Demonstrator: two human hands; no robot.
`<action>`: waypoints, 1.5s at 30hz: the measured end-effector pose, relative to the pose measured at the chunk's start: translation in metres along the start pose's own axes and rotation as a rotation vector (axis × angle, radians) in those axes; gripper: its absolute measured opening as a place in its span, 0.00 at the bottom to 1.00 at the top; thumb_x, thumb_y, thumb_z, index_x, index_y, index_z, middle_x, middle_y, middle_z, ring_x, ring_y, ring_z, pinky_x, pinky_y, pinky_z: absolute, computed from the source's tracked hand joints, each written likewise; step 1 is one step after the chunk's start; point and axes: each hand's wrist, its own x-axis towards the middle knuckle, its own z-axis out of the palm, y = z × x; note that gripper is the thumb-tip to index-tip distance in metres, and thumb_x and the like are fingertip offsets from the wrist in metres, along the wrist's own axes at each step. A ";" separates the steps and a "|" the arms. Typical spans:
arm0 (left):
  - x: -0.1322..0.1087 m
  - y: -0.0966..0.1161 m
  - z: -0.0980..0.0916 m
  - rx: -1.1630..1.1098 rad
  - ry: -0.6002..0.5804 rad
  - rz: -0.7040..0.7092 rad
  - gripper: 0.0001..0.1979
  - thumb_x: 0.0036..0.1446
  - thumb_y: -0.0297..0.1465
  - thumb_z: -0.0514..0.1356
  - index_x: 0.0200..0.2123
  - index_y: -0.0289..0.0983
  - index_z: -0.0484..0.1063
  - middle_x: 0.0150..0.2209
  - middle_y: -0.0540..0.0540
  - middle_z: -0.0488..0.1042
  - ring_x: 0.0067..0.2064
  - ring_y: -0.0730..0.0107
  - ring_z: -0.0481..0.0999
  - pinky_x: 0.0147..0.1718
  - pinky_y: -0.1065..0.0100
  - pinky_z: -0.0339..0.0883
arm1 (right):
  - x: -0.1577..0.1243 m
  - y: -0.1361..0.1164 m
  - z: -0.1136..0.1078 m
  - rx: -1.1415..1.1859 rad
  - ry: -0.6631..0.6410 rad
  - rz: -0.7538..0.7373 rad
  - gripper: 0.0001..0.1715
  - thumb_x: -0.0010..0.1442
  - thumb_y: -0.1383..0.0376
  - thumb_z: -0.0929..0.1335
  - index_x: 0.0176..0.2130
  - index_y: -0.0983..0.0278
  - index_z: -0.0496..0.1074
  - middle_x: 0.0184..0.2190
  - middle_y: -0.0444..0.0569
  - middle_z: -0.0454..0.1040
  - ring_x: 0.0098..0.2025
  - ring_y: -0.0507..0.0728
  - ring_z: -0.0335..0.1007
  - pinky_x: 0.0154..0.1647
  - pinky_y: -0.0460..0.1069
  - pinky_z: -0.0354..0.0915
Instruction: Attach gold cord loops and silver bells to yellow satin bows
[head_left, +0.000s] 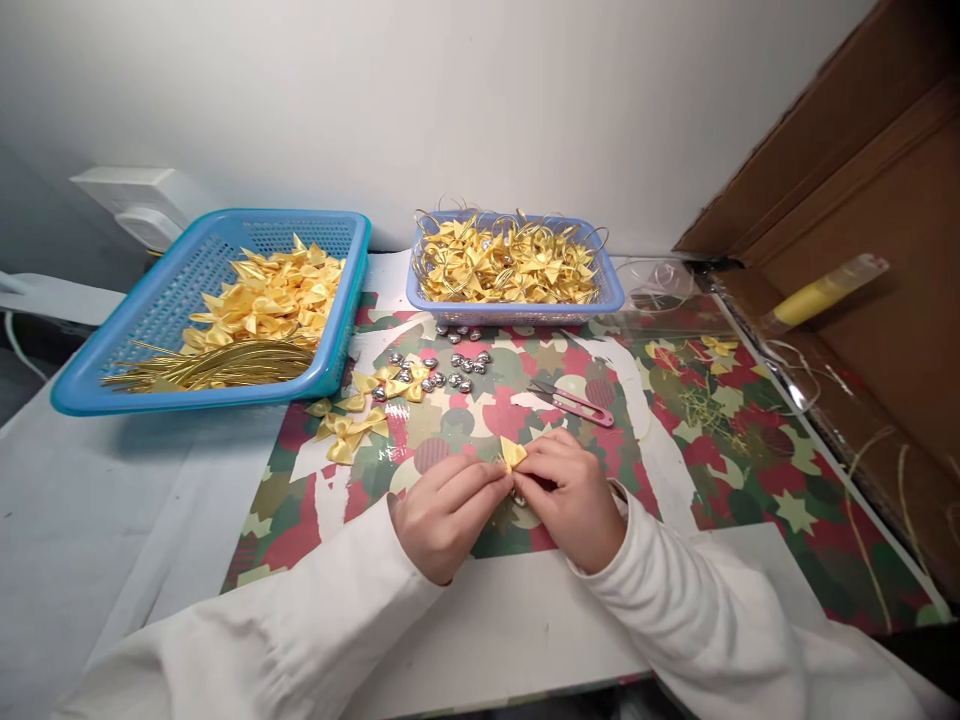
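Observation:
A small yellow ribbon bow [513, 453] is pinched between my two hands above the patterned table covering. My left hand [454, 510] closes on its left side, fingertips meeting those of the other hand. From the right, my right hand [574, 495] grips the bow between thumb and fingers. A silver bell [518, 498] shows partly under the fingers; whether it is joined to the bow I cannot tell. Pink-handled thread snips [574, 403] lie just beyond my right hand. Loose yellow bows [352, 428] and several silver bells [465, 372] lie beyond my left hand.
A blue basket [97, 345] at the left holds yellow bows and a bundle of gold ties [217, 365]. Bows with looped gold ties fill a second basket [517, 316] by the wall. A cardboard panel [862, 190] stands at the right, with a yellow tube [821, 295] near it.

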 end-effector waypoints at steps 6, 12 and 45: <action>0.002 0.001 0.001 -0.022 -0.013 -0.016 0.08 0.54 0.16 0.55 0.36 0.29 0.71 0.30 0.37 0.79 0.29 0.64 0.76 0.27 0.64 0.73 | 0.001 -0.001 -0.003 -0.001 -0.052 0.029 0.11 0.55 0.75 0.67 0.24 0.64 0.73 0.23 0.47 0.74 0.31 0.55 0.63 0.33 0.50 0.62; 0.002 -0.001 0.002 -0.017 -0.024 -0.025 0.07 0.56 0.17 0.55 0.34 0.31 0.71 0.29 0.39 0.79 0.28 0.66 0.75 0.27 0.66 0.73 | 0.005 0.001 -0.014 0.077 -0.119 0.072 0.09 0.49 0.77 0.68 0.27 0.64 0.74 0.24 0.46 0.75 0.30 0.55 0.68 0.31 0.49 0.65; 0.011 -0.011 -0.010 -0.188 0.042 -0.455 0.08 0.46 0.19 0.59 0.24 0.37 0.75 0.25 0.49 0.80 0.27 0.71 0.79 0.26 0.74 0.72 | 0.026 -0.038 -0.110 0.999 0.174 0.170 0.07 0.60 0.61 0.66 0.31 0.59 0.64 0.20 0.38 0.48 0.20 0.49 0.45 0.21 0.46 0.53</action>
